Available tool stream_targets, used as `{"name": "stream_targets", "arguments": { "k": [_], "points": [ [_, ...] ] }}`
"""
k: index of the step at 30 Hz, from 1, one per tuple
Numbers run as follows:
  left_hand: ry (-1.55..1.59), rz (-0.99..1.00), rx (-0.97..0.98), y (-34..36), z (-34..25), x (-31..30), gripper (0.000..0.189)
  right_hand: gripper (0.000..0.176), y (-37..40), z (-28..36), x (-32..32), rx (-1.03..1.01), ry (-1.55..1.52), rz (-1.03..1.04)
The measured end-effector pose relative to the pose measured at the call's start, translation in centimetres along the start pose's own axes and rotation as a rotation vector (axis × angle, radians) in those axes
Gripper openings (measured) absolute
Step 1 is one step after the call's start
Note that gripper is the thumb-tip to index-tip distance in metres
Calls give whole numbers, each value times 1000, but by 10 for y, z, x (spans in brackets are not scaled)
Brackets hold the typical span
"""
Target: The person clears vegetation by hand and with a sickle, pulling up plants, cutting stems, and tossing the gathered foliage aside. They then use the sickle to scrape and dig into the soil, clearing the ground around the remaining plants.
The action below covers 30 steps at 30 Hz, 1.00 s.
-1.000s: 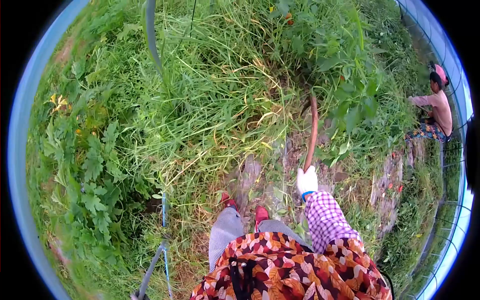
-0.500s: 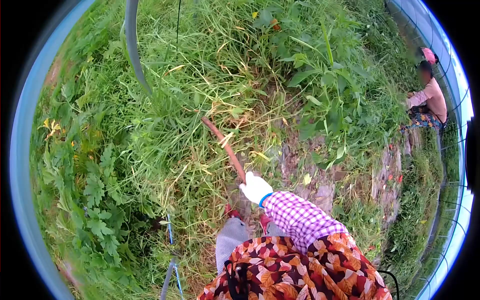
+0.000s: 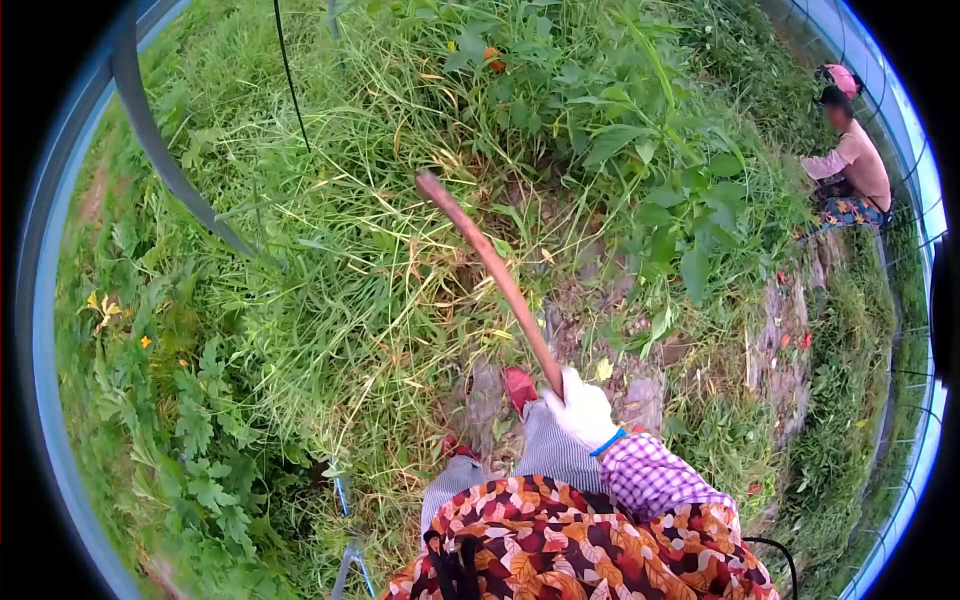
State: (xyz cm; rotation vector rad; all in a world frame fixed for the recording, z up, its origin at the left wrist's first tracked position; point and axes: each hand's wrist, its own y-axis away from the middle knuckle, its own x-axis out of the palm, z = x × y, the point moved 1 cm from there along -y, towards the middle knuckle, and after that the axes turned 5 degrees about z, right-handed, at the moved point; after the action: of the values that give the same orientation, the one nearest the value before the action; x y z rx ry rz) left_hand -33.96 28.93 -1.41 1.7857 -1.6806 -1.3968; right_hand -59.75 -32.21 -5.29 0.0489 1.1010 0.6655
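Note:
My right hand [image 3: 583, 407], in a white glove with a pink checked sleeve, grips the lower end of a long reddish-brown stick [image 3: 487, 266]. The stick slants up and to the left over tall grass [image 3: 330, 230], its far tip raised above the blades. My left hand is out of view. Below me I see grey striped trousers, a floral apron and a red shoe [image 3: 519, 386] stepping forward on bare soil.
Another person [image 3: 852, 165] crouches at the far right beside leafy plants [image 3: 640, 150]. A curved grey pipe [image 3: 170, 160] arches at the upper left. A thin metal rod [image 3: 345, 520] stands at the bottom left. Netting runs along the right edge.
The stick has swung from upright on the right to slanting left, and its tip has lifted higher. My right hand dropped lower and my red shoe stepped forward.

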Motion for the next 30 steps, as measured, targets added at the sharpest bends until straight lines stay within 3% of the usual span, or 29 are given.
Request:
{"name": "stream_targets", "arguments": {
  "k": [4,7,9,12,15,16,20,26,29,30],
  "points": [
    [54,162,39,9,-29,105,31,30,-50,-32,-53,3,182,-172],
    [6,320,186,26,-76,212,30,26,-49,-63,-82,143,184,-76],
    [-448,345,547,37,-114,290,42,32,-26,-94,-79,219,158,-16],
    [-961,344,897,106,-180,410,56,36,14,-124,-73,320,131,79],
    [-1046,486,1464,128,-198,497,60,38,45,-134,-74,362,66,179],
    [-1138,527,1463,146,-206,523,67,39,51,-128,-83,400,-14,229],
    [-1405,616,1755,145,-196,607,97,40,81,-109,-127,448,-192,371],
    [-1846,543,1779,98,-156,674,104,36,128,-96,-187,493,-310,532],
    [-2002,620,1652,68,-148,683,91,35,138,-91,-208,616,-372,577],
    [-1821,676,1639,68,-151,681,74,35,139,-90,-213,636,-400,580]
  ]
}}
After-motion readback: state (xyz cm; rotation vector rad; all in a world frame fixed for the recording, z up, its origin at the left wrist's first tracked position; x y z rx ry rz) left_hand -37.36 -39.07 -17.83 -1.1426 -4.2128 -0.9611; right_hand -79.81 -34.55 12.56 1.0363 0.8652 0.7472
